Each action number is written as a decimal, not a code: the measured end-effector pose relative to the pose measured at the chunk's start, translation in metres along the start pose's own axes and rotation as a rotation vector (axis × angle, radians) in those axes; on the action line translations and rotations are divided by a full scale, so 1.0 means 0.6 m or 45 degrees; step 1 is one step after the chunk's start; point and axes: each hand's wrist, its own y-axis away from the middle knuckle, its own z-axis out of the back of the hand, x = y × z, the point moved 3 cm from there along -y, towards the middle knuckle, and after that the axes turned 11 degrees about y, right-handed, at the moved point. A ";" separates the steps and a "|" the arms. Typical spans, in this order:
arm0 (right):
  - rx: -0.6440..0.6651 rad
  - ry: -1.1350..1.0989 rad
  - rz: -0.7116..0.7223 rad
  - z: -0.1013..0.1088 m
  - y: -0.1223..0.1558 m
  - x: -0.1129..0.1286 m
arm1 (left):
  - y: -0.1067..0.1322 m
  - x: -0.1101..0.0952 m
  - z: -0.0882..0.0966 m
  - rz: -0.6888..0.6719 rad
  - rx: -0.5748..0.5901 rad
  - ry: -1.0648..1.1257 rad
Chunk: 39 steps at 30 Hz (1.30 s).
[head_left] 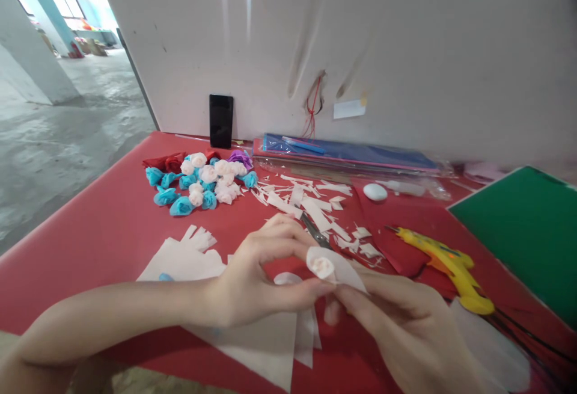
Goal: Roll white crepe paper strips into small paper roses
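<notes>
Between my two hands is a small white paper flower [323,267], its centre rolled tight and a loose petal reaching to the right. My left hand [265,267] pinches the rolled centre between thumb and fingers. My right hand [401,310] is closed on the loose petal, thumb below and fingers behind. White paper sheets [265,340] lie beneath my hands. Dark-handled scissors [315,231] rest just behind my hands, partly covered by them. Finished blue, white, red and purple paper flowers [207,177] are heaped at the back left.
White paper scraps [315,207] are strewn over the red tabletop [103,201]. A yellow glue gun [442,255] with a cord lies at right, near a green board [523,231]. A black phone [221,120] leans on the back panel, beside wrapped coloured sheets [351,154]. A white oval object [375,192] sits nearby.
</notes>
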 end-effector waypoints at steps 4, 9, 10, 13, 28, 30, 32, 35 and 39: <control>-0.045 0.034 0.086 0.004 0.000 0.006 | 0.001 -0.001 0.000 -0.016 -0.007 -0.013; -0.265 0.289 0.259 0.010 0.003 0.020 | 0.002 0.000 0.000 -0.035 -0.039 0.003; -0.300 0.317 0.275 0.011 0.006 0.021 | 0.002 0.000 -0.001 -0.038 -0.046 0.010; -0.335 0.395 0.302 0.012 0.014 0.023 | 0.005 0.003 -0.002 -0.041 -0.062 0.036; -0.459 0.783 0.762 0.011 0.024 0.036 | 0.008 -0.001 -0.005 -0.062 -0.067 0.009; -0.448 0.925 0.879 0.013 0.032 0.034 | 0.009 -0.003 -0.006 -0.047 -0.076 0.024; -0.407 1.048 0.958 0.014 0.039 0.030 | 0.010 -0.005 -0.007 -0.040 -0.078 0.031; -0.390 1.121 0.975 0.014 0.041 0.026 | 0.011 -0.007 -0.007 -0.052 -0.071 0.026; -0.473 1.056 0.920 0.015 0.033 0.035 | 0.009 -0.007 -0.005 -0.081 -0.069 0.008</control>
